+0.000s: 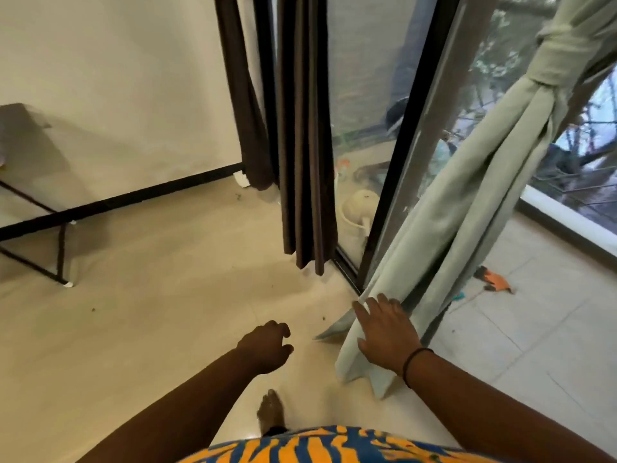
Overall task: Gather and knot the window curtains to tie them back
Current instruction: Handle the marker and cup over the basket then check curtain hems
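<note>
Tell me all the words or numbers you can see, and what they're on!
None: no words, numbers or labels can be read anywhere.
The shirt has only orange and blue stripes.
The green curtain and dark curtain are plain.
The orange thing on the floor is too blurred to tell.

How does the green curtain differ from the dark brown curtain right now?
The green curtain is pale and knotted high up; the dark brown curtain is dark and hangs straight, unknotted. The right hand rests flat on the green one's lower end; nothing touches the brown one. Both hang beside the glass door.
</note>
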Demonstrator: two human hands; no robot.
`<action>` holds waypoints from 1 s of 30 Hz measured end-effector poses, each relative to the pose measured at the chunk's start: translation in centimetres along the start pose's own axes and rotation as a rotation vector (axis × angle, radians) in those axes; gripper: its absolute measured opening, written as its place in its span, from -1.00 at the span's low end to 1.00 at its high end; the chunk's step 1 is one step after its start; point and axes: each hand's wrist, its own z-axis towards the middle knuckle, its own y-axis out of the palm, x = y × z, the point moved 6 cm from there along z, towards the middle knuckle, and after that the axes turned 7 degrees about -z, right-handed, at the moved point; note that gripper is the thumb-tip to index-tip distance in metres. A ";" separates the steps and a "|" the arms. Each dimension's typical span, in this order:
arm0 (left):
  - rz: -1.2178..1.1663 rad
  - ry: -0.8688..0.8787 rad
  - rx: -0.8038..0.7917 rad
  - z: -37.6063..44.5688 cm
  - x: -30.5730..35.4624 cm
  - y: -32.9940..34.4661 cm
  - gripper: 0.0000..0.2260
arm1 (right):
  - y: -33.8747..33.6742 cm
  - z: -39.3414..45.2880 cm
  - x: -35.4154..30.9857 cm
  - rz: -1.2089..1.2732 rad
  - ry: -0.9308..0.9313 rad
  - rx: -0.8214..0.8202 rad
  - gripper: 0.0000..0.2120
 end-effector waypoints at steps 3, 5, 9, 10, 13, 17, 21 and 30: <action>0.052 0.075 -0.065 6.1 0.1 -3.1 -0.62 | -0.2 4.8 0.6 -0.016 0.039 -0.003 -0.31; 0.106 0.110 -0.114 9.7 -0.1 -5.0 -0.61 | -0.3 8.0 0.7 -0.013 0.062 -0.057 -0.31; 0.260 0.185 -0.170 16.0 0.4 -8.6 -0.62 | -0.1 13.2 2.3 -0.054 0.145 -0.121 -0.38; 0.283 0.208 -0.178 17.6 0.8 -9.3 -0.62 | 0.1 14.1 3.1 -0.058 0.178 -0.159 -0.39; 0.326 0.257 -0.222 21.6 2.6 -10.2 -0.61 | 1.6 14.9 5.3 -0.052 0.276 -0.237 -0.43; 0.399 0.352 -0.275 26.1 5.8 -9.7 -0.61 | 4.4 16.1 8.7 -0.135 0.376 -0.340 -0.39; 0.485 0.394 -0.349 29.8 7.7 -8.3 -0.61 | 8.1 16.3 11.0 -0.077 0.530 -0.496 -0.47; 0.566 0.439 -0.443 37.0 11.8 -7.1 -0.63 | 15.7 13.3 14.0 0.023 0.663 -0.884 -0.66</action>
